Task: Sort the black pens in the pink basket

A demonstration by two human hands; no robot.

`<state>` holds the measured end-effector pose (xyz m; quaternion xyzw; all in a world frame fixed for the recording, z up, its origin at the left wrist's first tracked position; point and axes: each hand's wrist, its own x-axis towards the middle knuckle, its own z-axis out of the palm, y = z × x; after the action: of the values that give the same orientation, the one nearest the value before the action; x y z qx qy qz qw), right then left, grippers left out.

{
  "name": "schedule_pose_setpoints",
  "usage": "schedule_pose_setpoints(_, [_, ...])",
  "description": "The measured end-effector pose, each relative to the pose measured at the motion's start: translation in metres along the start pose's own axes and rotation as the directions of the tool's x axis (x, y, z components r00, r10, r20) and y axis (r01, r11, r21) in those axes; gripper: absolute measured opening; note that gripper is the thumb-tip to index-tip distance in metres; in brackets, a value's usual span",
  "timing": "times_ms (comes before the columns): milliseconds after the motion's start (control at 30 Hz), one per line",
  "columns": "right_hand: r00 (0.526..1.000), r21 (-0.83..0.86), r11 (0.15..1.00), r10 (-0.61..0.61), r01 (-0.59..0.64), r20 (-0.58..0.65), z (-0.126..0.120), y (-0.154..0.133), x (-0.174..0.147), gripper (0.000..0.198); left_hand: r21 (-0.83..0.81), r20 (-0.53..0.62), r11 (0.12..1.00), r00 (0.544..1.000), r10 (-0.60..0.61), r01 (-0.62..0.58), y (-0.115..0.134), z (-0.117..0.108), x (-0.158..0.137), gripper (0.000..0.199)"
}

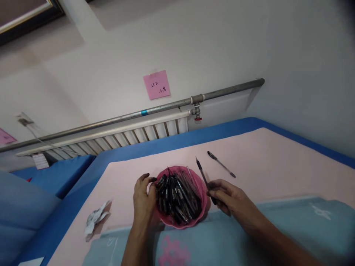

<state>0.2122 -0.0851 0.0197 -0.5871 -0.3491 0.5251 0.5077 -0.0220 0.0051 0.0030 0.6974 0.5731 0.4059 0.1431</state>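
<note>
A pink scalloped basket (181, 226) holds many black pen parts (176, 195), with some clear pen barrels among them at the right side. My left hand (144, 195) is at the basket's left rim, its fingers curved and apart, dark at the tips. Just right of the basket, my right hand (230, 197) pinches an uncapped black pen (203, 175) between thumb and fingers, its writing point up and away from me. A capped clear-barrelled pen (221, 164) lies on the pink table cover beyond that hand.
Crumpled paper (95, 220) lies left of the basket on the pink cover (266, 166). A light blue cloth (291, 221) runs along the near side. Behind the blue table edge (216, 129) are a white radiator (133, 135), a metal pipe (166, 106) and a pink note (157, 85).
</note>
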Motion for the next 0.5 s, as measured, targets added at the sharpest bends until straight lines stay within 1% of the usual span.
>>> schedule_pose_setpoints(67, [1.0,0.006,1.0,-0.002,0.003,-0.01,0.0,0.0,0.0,0.029,-0.023,-0.02,0.994,0.994,0.106,-0.106,0.013,-0.006,-0.004,0.023])
schedule_pose_setpoints(100, [1.0,0.011,1.0,-0.007,0.007,-0.009,0.0,0.001,0.0,0.028,-0.048,0.012,0.986,0.987,0.163,-0.162,0.023,-0.008,-0.007,0.024])
schedule_pose_setpoints(133, [1.0,0.017,1.0,-0.013,0.013,-0.004,0.0,0.002,0.0,0.027,-0.092,0.075,0.971,0.971,0.227,-0.22,0.034,-0.011,-0.009,0.025])
schedule_pose_setpoints(167, [1.0,0.025,0.999,-0.02,0.02,0.003,0.0,0.003,0.001,0.026,-0.147,0.139,0.951,0.946,0.292,-0.272,0.046,-0.014,-0.012,0.028])
schedule_pose_setpoints(200, [1.0,0.034,0.999,-0.025,0.025,0.01,-0.001,0.004,0.001,0.025,-0.177,0.208,0.926,0.907,0.367,-0.334,0.059,-0.016,-0.013,0.03])
schedule_pose_setpoints(267, [0.999,0.058,0.998,-0.032,0.031,0.014,-0.002,0.006,0.002,0.024,-0.169,0.336,0.868,0.8,0.497,-0.468,0.086,-0.022,-0.014,0.033])
schedule_pose_setpoints(300, [0.999,0.071,0.997,-0.034,0.033,0.011,-0.003,0.006,0.003,0.023,-0.141,0.378,0.843,0.759,0.53,-0.519,0.099,-0.024,-0.014,0.034])
schedule_pose_setpoints(367, [0.999,0.091,0.995,-0.036,0.036,0.003,-0.004,0.007,0.003,0.023,-0.082,0.494,0.811,0.683,0.538,-0.58,0.121,-0.029,-0.014,0.034])
schedule_pose_setpoints(433, [0.999,0.103,0.994,-0.042,0.043,-0.008,-0.006,0.007,0.004,0.023,-0.059,0.576,0.788,0.624,0.528,-0.613,0.135,-0.031,-0.02,0.03])
schedule_pose_setpoints(467, [0.999,0.109,0.993,-0.049,0.05,-0.016,-0.006,0.007,0.004,0.021,-0.084,0.596,0.789,0.603,0.529,-0.609,0.139,-0.031,-0.026,0.027])
schedule_pose_setpoints(500, [0.998,0.116,0.992,-0.054,0.057,-0.024,-0.007,0.007,0.003,0.02,-0.128,0.577,0.814,0.625,0.526,-0.567,0.142,-0.029,-0.034,0.024])
